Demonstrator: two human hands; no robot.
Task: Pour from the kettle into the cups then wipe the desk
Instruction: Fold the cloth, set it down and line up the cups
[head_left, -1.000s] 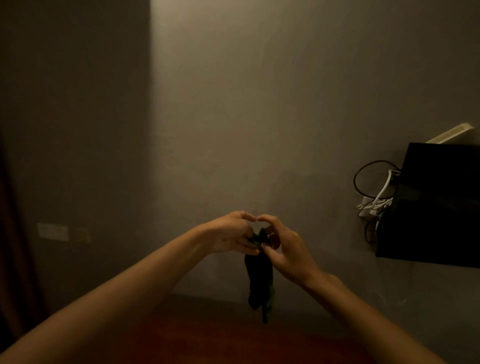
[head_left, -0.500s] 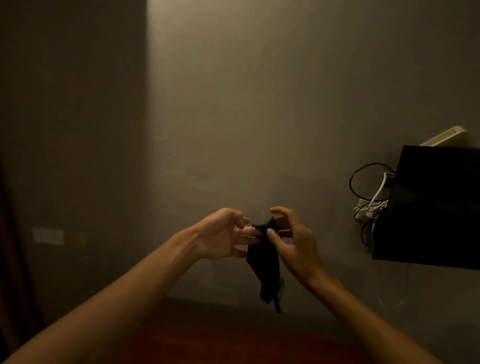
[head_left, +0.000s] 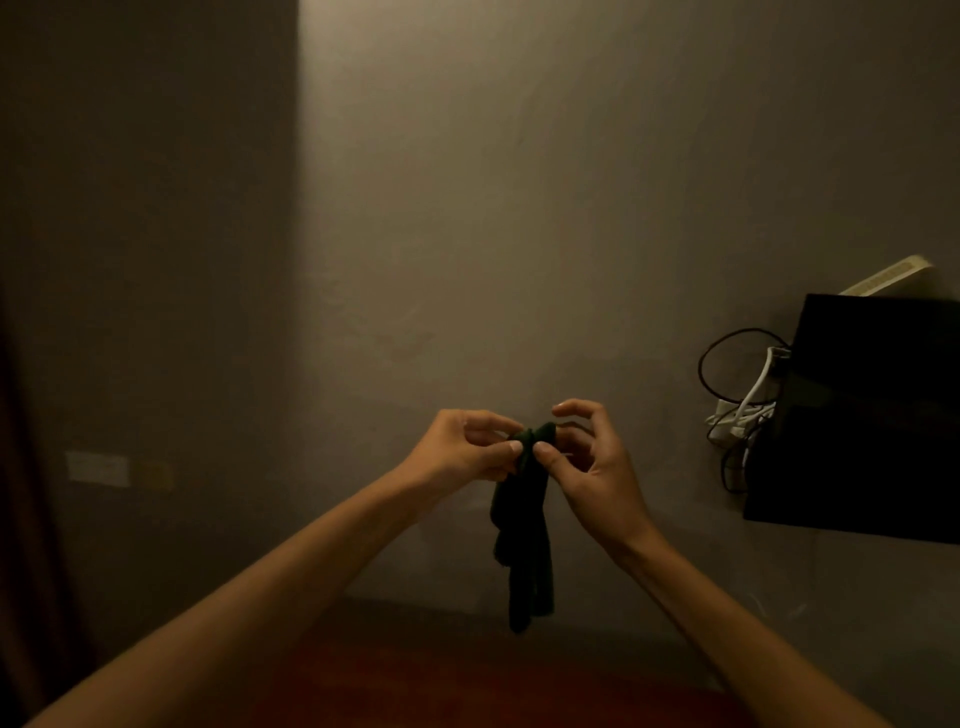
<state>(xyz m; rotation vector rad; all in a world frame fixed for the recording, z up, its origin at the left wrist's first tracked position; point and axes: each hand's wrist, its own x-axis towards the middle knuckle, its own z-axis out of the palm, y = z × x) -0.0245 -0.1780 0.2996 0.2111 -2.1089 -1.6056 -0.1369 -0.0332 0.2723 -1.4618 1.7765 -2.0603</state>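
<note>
At nine o'clock, on the wall (head_left: 519, 208): a pale plate (head_left: 97, 468). Centre, toward six: left hand (head_left: 462, 451) and right hand (head_left: 597, 467), raised, each pinching the top of a dark cloth (head_left: 524, 535) between thumb and fingertip; the rest hangs free, its tip above the desk (head_left: 467, 691). No kettle, no cups in view. Step, by my reading: the wipe, cloth being readied. Next move likely calls for opening the cloth out and lowering it flat onto the wood. Desk: reddish-brown, dim, at six o'clock. At three o'clock: black panel (head_left: 872, 415), looped cables (head_left: 737, 410) just beside it, white box (head_left: 888, 275) at its top edge. Room: dim, warm light.
</note>
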